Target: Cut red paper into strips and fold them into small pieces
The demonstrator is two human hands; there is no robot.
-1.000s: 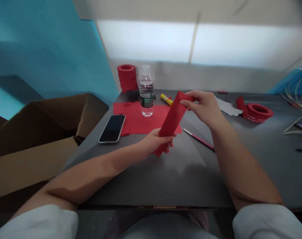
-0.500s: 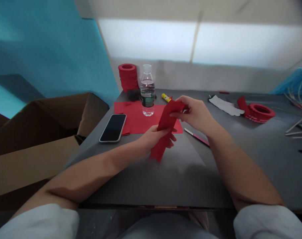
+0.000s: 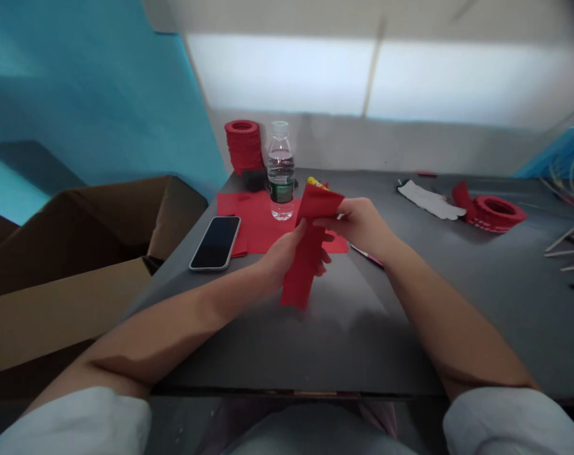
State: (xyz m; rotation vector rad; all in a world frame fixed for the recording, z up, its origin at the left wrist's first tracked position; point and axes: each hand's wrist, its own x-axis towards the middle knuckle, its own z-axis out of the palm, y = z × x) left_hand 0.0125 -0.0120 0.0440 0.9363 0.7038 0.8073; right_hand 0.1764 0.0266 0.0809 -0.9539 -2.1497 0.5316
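Two hands held one folded red paper strip (image 3: 309, 249) above the near middle of the dark table (image 3: 343, 328). The strip stood steeply tilted, its upper end toward the far side and its lower end hanging just above the tabletop. The left hand (image 3: 287, 256) gripped the strip at its middle, thumb on the near face and fingers wrapped behind. The right hand (image 3: 360, 222) pinched the strip's upper right edge between thumb and fingertips. Both forearms rested on or close to the table's front part, and white sleeves showed at the bottom corners.

Behind the strip a flat red paper sheet (image 3: 256, 221) lay on the table, with a clear water bottle (image 3: 280, 172) standing upright on it. A yellow glue stick (image 3: 315, 183) peeked out just past the strip's top end. A phone (image 3: 215, 242) lay face up, screen dark, at the sheet's left edge. A pink pencil (image 3: 369, 256) lay partly hidden under the right wrist. A stack of red paper rings (image 3: 242, 145) stood at the far left corner, near the bottle. Well off to the right lay a white glove (image 3: 429, 200) and another low red ring pile (image 3: 495, 212). A brown cardboard box (image 3: 78, 253) sat open beside the table's left side
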